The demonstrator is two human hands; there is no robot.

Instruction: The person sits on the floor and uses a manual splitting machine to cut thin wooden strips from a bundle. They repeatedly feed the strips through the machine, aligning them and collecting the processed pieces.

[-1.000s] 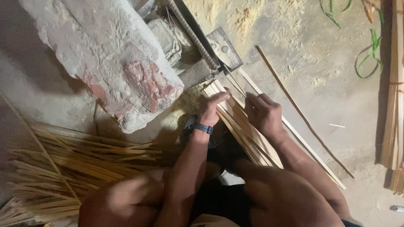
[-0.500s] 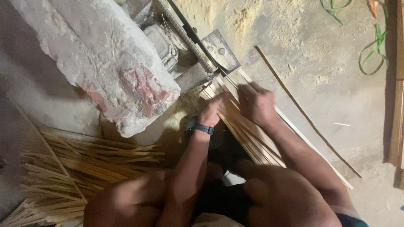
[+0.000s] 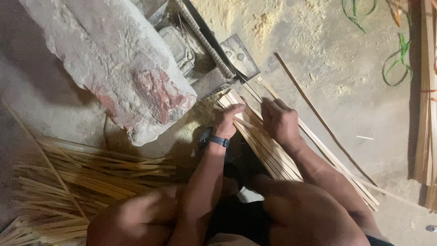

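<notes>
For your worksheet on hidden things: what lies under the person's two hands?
Under the left hand and right hand lies a bundle of strips. The strips directly beneath the palms are covered.

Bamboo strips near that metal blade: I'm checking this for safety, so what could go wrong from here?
1. Both hands, left hand and right hand, press on the strips close to the blade; a slip forward could likely cut fingers.
2. The strips' thin bare edges may give splinters, as both hands are bare.
3. The stone block sits tilted beside the left forearm; if it shifts, it might pin the wrist.
</notes>
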